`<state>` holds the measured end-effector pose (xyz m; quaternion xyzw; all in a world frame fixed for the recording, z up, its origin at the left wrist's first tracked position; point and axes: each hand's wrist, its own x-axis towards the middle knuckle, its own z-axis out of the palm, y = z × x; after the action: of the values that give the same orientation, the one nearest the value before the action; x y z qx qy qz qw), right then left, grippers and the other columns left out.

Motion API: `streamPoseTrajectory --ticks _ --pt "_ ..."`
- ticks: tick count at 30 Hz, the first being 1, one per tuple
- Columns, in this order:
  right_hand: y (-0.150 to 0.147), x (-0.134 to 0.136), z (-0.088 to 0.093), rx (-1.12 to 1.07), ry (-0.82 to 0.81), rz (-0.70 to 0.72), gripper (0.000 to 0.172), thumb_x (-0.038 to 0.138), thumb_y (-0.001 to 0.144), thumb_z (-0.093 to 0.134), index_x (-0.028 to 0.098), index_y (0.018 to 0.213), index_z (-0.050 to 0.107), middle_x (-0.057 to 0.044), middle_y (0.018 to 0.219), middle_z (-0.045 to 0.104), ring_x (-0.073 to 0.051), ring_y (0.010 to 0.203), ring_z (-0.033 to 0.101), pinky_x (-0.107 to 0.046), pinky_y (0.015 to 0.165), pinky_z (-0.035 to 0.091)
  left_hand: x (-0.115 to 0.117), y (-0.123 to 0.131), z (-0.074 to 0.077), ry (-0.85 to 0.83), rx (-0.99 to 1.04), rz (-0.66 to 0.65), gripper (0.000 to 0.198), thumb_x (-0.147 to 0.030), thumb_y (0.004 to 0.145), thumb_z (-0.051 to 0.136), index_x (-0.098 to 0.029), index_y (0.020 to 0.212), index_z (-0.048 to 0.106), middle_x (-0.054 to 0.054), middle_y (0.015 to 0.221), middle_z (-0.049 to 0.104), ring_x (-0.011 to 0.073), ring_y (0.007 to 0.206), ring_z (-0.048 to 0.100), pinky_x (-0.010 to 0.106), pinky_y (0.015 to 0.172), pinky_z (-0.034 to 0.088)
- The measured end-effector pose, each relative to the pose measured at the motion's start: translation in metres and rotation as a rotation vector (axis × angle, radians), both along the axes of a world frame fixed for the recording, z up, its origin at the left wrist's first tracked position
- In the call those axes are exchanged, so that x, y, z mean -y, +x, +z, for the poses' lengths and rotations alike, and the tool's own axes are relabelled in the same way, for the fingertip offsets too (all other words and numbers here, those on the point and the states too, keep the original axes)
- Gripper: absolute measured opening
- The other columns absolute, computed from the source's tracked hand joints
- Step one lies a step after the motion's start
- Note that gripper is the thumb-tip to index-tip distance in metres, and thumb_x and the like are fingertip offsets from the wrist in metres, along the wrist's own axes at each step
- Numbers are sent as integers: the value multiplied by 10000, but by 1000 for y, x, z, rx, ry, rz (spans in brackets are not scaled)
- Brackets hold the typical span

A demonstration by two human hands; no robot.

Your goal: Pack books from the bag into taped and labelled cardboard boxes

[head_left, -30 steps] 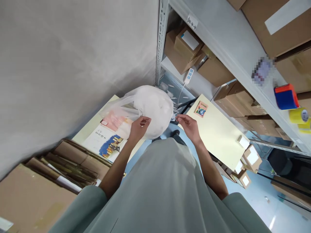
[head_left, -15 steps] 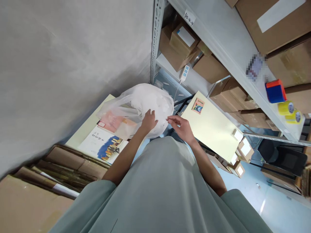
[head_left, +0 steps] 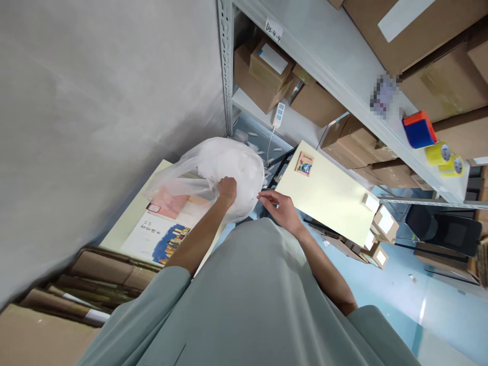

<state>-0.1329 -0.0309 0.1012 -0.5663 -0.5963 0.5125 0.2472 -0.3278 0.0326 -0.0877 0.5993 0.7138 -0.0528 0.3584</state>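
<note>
A puffy, translucent white plastic bag [head_left: 240, 170] lies over one end of a pale table, its loose, see-through side spread to the left. My left hand [head_left: 227, 189] is closed on the bag's film near its middle. At the bag's right edge is my right hand [head_left: 281, 207], thumb and forefinger tips drawn together; whatever is between them is too small to make out. Partly under the film are a pinkish-orange book [head_left: 170, 202] and a white book [head_left: 152, 236] with a blue and yellow picture.
A second pale table [head_left: 324, 195] with a small pink book [head_left: 305, 163] stands to the right. Metal shelving [head_left: 324, 56] holds cardboard boxes and tape rolls [head_left: 451, 166]. Flattened cartons [head_left: 102, 267] are stacked at lower left. A power strip [head_left: 279, 115] hangs near the shelf.
My left hand's spread fingers have closed on the bag, and it has moved slightly down in view. My right hand keeps much the same pose. The whole view has shifted a little.
</note>
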Motion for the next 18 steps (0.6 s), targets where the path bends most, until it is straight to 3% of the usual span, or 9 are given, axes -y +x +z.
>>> streamPoseTrajectory --ticks 6,8,12,15,18 --pt "3 -4 0 4 25 23 368 608 1052 709 289 1171 847 -58 1163 878 -239 1053 838 -384 1004 670 2 -18 23 140 74 67 535 -82 972 496 -61 1479 664 315 1350 731 419 1276 730 503 1113 551" --pt "3 -8 -2 -16 33 27 373 612 1049 711 285 1165 847 -60 1160 877 -240 1056 837 -382 1000 671 7 -32 37 263 178 165 457 -149 973 558 -134 1396 733 228 1240 802 369 1170 774 479 1119 567" --pt "-2 -17 -7 -47 54 44 384 620 1047 710 280 1161 848 -59 1153 876 -243 1037 833 -384 973 673 26 -65 79 423 363 370 170 -369 929 733 -230 995 803 99 1020 850 300 975 796 407 1003 628" --pt "-10 -23 -9 -69 79 77 392 616 1055 696 270 1167 844 -60 1159 874 -240 1023 831 -386 968 668 45 -82 110 436 537 483 248 -474 896 773 -227 914 792 69 939 832 270 906 800 360 887 646" --pt "-18 -26 -10 -96 99 117 405 624 1063 682 270 1179 841 -60 1160 870 -236 1022 828 -384 964 668 59 -90 131 390 694 591 313 -522 839 829 -216 891 784 52 881 802 238 828 786 331 795 650"
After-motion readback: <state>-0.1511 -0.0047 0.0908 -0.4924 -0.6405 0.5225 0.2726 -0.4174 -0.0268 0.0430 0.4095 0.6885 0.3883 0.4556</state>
